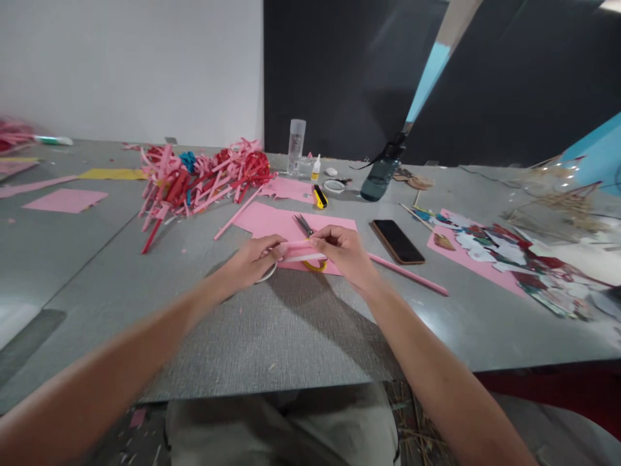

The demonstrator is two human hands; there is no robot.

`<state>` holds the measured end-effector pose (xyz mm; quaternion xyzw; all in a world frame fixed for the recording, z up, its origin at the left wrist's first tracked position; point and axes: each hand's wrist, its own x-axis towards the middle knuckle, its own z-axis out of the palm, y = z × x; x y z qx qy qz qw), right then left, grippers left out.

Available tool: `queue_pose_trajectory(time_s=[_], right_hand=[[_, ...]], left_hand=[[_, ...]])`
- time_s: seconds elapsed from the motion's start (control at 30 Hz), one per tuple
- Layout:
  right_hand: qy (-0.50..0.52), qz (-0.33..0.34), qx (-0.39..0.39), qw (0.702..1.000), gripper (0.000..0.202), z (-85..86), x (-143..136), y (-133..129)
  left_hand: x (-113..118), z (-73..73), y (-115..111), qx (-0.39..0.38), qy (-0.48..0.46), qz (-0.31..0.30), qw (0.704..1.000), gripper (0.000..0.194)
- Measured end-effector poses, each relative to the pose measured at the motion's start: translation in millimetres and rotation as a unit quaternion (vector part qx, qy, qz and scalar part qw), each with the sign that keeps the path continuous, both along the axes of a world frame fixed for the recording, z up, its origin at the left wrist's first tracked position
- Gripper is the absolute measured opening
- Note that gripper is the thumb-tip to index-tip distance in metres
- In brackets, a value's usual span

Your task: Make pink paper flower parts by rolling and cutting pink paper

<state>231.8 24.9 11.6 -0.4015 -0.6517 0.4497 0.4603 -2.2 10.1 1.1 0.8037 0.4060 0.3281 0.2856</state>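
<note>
My left hand [259, 257] and my right hand [342, 251] pinch the two ends of a pink paper strip [298, 250] above the table. The strip looks folded or partly rolled, with a pale lower edge. Behind it lie scissors [303, 224], blades pointing away from me, on a pink paper sheet [272, 220]; a yellow handle loop shows below the strip. A white ring [266, 276], perhaps a tape roll, sits partly hidden by my left hand. From near my right wrist a thin pink paper stick [412, 276] stretches rightward.
A heap of pink and red paper strips [194, 178] lies back left. Farther back stand a clear bottle [295, 145], a glue bottle [316, 168] and a dark water bottle [382, 173], near a yellow cutter [320, 197]. A phone [398, 241] and paper scraps [499, 252] lie right.
</note>
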Motion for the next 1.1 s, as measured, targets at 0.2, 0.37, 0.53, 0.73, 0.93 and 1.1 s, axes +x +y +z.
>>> queue_pose_trajectory(time_s=[0.2,0.37,0.53,0.73,0.93,1.1], right_hand=[[-0.045,0.015,-0.003,0.999,0.023,13.5,4,-4],[-0.058,-0.008,-0.023,0.998,0.024,16.3,5,-5],[-0.043,-0.018,-0.054,0.997,0.026,14.8,4,-4],[-0.008,-0.036,-0.104,0.994,0.025,11.6,5,-3],[0.009,-0.046,-0.152,0.987,0.02,1.9,7,4],[0.006,-0.061,-0.175,0.983,0.016,-3.8,8,9]], left_hand=[[-2,2.9,1,0.003,0.012,-0.019,1.0,0.034],[-4,1.4,-1,-0.031,0.044,-0.018,0.998,0.023],[-3,0.6,-2,-0.035,0.073,-0.014,0.997,0.015],[-5,-5.0,3,-0.046,0.064,-0.022,0.997,0.02],[-5,-6.1,4,-0.006,0.067,-0.021,0.997,0.022],[-4,-5.1,3,0.011,0.075,-0.011,0.997,0.025]])
